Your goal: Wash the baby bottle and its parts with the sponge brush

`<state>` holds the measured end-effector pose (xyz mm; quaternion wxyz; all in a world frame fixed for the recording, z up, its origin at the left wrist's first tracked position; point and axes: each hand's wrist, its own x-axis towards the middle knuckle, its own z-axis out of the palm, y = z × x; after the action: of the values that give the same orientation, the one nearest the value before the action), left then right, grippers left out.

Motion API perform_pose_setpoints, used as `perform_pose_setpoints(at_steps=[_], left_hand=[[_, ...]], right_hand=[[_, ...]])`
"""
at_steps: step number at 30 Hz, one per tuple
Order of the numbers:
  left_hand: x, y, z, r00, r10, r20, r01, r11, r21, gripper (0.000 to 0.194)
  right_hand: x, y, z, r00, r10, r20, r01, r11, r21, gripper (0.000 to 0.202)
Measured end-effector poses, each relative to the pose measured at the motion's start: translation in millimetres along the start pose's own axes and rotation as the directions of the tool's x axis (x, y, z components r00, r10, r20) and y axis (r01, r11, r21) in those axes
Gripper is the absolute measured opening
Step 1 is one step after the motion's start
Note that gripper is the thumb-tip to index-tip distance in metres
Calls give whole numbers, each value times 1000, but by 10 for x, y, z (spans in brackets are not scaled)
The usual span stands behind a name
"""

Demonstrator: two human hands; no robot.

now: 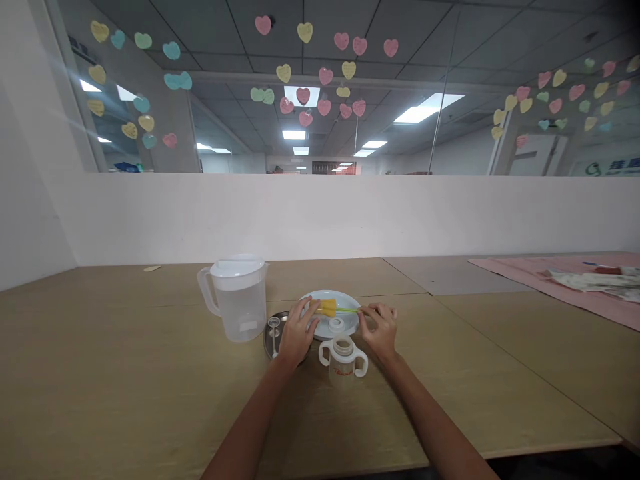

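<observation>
Above plate (351, 325), in head view: holding brush (327, 307) level, with left hand (297, 333) in closed grip around yellow end, right hand (381, 328) pinching green stem. Likely light, soft-ended, springy; best held by stem. Beside two-handled bottle (343, 363), above wooden counter (125, 373); facing pale wall (310, 213), heart-dotted glass (220, 67).

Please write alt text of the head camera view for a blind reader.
Two hands, left and right, hold a yellow brush with green handle over a pale plate. A two-handled bottle stands open in front; a lidded pitcher stands left.
</observation>
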<state>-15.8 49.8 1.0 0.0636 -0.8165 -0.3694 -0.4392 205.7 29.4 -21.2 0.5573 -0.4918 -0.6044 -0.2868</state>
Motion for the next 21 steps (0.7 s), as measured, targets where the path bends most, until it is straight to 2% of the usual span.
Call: perform_pose_setpoints(at_steps=[6, 11, 14, 17, 21], left_hand=[[-11, -22, 40, 997, 47, -62, -47, 999, -5, 39], [-11, 8, 40, 992, 27, -126, -28, 1000, -5, 40], [-5, 17, 21, 988, 52, -142, -52, 999, 4, 38], [4, 15, -9, 985, 21, -170, -18, 1000, 17, 37], [2, 16, -28, 987, 33, -160, -33, 999, 4, 35]], right_hand=[[-9, 10, 16, 1000, -15, 24, 14, 999, 47, 16], [-10, 2, 18, 998, 62, -17, -61, 996, 69, 17], [-4, 1, 20, 996, 80, 27, -82, 994, 69, 19], [4, 4, 17, 993, 80, 82, -89, 990, 112, 20], [11, 18, 17, 989, 142, 47, -146, 985, 97, 20]])
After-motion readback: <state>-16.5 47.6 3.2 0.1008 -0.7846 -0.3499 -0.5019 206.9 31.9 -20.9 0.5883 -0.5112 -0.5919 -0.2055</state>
